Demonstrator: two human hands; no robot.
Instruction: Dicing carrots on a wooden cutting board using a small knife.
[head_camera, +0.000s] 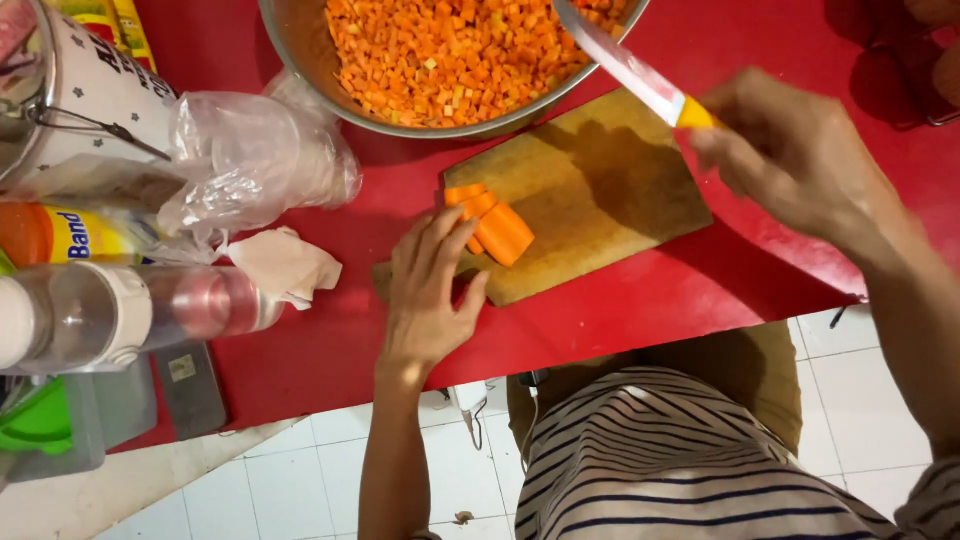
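The left hand (428, 292) lies flat on a brown wooden cutting board (600, 195), fingers spread a little, and its fingertips touch a small bunch of long orange carrot sticks (492, 225) lying side by side near the board's left end. The right hand (790, 150) is up above the board's right corner, closed tight around the yellow handle of a knife with a shiny silver blade (625, 65) — the hand looks blurry. The blade points up and left, and its tip sits over the rim of a big round metal bowl (300, 60). That bowl is full of tiny orange carrot cubes (450, 50), and it stands just behind the board, touching its far edge. Everything rests on a bright red table (640, 310). To the left of the board lie a crumpled white paper napkin (285, 265) and a clear crinkly plastic bag (255, 155) — both near the left hand but not touching it. Farther left there is a clear plastic bottle (130, 310) lying on its side. Below the table edge you can see a striped shirt (670, 460) and white floor tiles (290, 480).
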